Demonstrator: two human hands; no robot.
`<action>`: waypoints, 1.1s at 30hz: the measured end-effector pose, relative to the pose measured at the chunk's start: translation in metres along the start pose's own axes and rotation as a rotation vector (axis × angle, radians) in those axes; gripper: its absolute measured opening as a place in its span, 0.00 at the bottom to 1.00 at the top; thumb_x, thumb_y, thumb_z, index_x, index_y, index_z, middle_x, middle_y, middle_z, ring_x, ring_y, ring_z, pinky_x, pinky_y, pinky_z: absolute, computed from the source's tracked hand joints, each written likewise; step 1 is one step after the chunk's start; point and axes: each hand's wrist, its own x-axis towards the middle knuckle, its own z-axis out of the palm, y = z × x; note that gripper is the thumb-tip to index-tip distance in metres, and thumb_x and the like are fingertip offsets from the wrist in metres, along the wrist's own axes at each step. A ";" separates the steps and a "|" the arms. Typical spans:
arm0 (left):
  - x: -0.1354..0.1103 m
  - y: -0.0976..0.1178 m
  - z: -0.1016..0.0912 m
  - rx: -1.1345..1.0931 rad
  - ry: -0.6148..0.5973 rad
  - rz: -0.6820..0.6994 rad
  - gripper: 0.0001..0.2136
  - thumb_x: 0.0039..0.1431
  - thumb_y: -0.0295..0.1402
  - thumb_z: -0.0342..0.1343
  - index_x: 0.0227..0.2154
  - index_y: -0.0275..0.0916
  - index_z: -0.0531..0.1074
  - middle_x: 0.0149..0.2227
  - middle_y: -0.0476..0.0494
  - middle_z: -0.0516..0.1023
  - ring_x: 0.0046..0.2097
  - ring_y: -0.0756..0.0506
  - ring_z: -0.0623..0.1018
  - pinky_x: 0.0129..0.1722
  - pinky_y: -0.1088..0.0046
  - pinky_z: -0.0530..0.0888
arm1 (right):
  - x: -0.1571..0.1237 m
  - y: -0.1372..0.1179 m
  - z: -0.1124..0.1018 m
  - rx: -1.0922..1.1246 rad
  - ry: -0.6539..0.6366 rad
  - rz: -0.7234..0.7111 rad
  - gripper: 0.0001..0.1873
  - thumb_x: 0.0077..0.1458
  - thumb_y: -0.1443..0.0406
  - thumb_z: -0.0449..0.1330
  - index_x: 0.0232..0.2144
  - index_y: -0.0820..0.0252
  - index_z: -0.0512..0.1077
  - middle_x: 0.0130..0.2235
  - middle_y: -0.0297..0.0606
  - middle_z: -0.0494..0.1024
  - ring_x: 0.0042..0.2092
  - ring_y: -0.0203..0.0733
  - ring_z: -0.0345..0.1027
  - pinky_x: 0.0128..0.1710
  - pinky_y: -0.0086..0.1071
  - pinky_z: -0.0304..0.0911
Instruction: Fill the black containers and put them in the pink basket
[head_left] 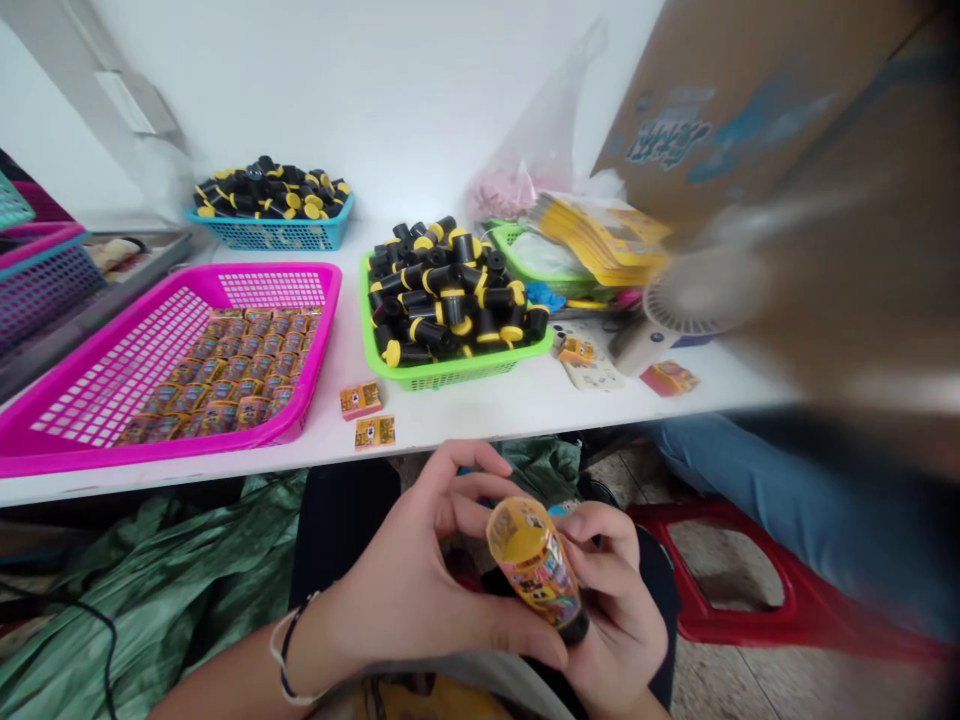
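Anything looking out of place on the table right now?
Two small printed cards lie loose on the white table, outside the pink tray. They look odd because matching cards sit in neat rows inside that tray.

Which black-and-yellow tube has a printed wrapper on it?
The tube held between the left hand and right hand: its body wears a colourful printed wrapper. Those in the green basket and blue basket show bare black.

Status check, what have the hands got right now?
Left hand, right hand: both on a yellow-capped, label-wrapped tube. Tube held tilted, black end down. Nothing blocking the hands.
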 end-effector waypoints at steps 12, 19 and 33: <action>-0.007 -0.014 0.012 0.049 0.124 0.166 0.42 0.27 0.22 0.82 0.48 0.47 0.68 0.41 0.50 0.88 0.48 0.44 0.85 0.49 0.77 0.77 | -0.005 0.001 0.017 0.255 0.151 0.077 0.03 0.63 0.60 0.66 0.39 0.47 0.75 0.39 0.32 0.71 0.34 0.37 0.75 0.31 0.33 0.79; -0.009 -0.015 0.011 0.122 0.143 0.056 0.42 0.29 0.28 0.82 0.49 0.45 0.65 0.39 0.48 0.85 0.45 0.39 0.86 0.47 0.65 0.79 | -0.007 0.002 0.018 0.295 0.150 0.098 0.05 0.61 0.63 0.67 0.38 0.48 0.74 0.40 0.31 0.71 0.35 0.35 0.75 0.36 0.33 0.81; -0.004 -0.019 0.008 0.240 0.095 0.190 0.42 0.36 0.27 0.80 0.54 0.48 0.64 0.36 0.50 0.86 0.53 0.40 0.82 0.55 0.66 0.73 | 0.000 0.002 0.023 0.227 0.207 0.148 0.11 0.62 0.59 0.65 0.30 0.51 0.68 0.36 0.28 0.71 0.25 0.33 0.70 0.28 0.34 0.78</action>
